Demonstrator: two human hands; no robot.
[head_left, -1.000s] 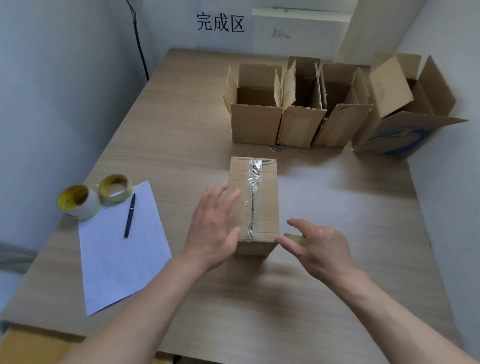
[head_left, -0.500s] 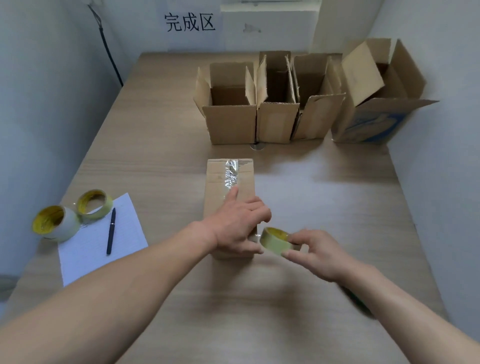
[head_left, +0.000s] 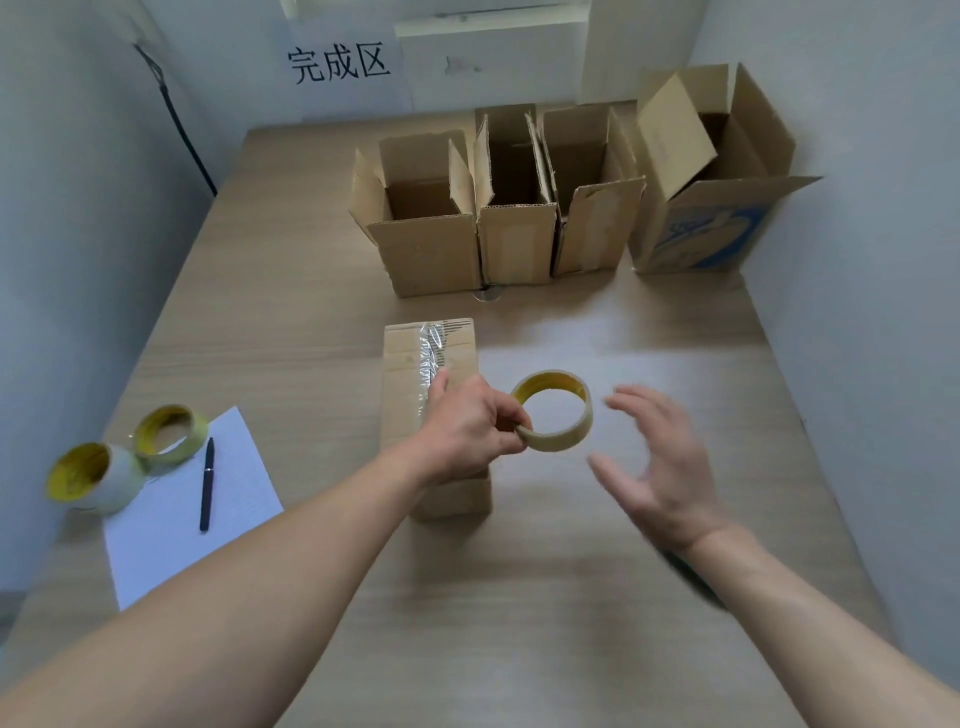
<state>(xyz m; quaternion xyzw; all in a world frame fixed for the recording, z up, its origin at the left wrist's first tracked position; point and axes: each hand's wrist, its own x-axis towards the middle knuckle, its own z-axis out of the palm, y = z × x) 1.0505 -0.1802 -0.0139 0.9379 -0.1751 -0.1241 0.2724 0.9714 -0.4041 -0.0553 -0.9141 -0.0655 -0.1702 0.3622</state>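
Left hand (head_left: 467, 431) is pinching the tape roll (head_left: 558, 440); right hand (head_left: 660, 467) is hanging open.
Left thumb and fingers are gripping the roll's left rim, holding it off the desk (head_left: 311, 322) near mid-desk, just right of the taped box (head_left: 410, 364). The left wrist is passing over that box. Right hand's fingers are spreading, motion-blurred, just beside the roll, not touching. Open boxes (head_left: 431, 249) are lining the far edge; two spare rolls (head_left: 171, 434) are sitting by the left edge.
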